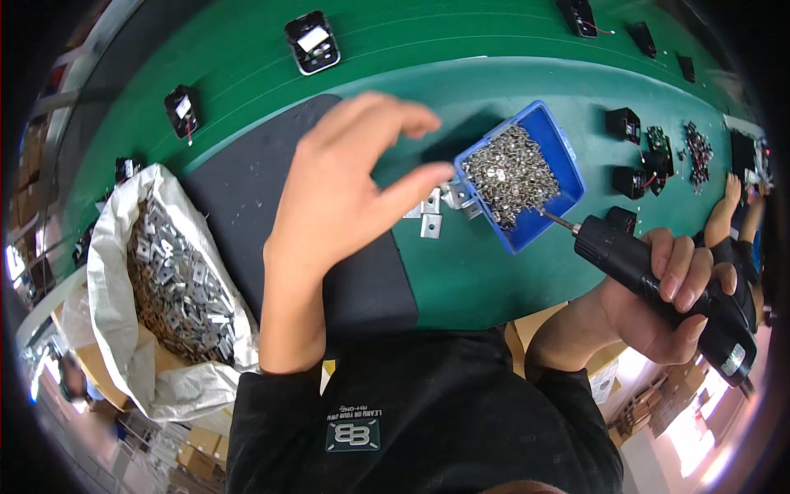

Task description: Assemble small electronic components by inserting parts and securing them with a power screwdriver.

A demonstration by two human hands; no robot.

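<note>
My right hand (pixel 671 292) is wrapped round a black electric screwdriver (pixel 621 251). The thin metal bit of the screwdriver reaches to the near right side of a blue bin (pixel 566 152), at the edge of a heap of small silver screws (pixel 510 177). My left hand (pixel 341 177) hovers over a black mat (pixel 362 288), thumb and fingers apart, with nothing visible in it. Just beyond its thumb, several small bent metal brackets (pixel 430 225) lie on the green table against the bin's left side.
At left stands a white woven sack (pixel 111 284) full of metal brackets (pixel 177 280). Black housings (pixel 313 41) sit along the green belt (pixel 403 33) at the far side. Black parts (pixel 623 125) and wired pieces (pixel 698 152) lie right of the bin. Another person's arm (pixel 724 210) shows at far right.
</note>
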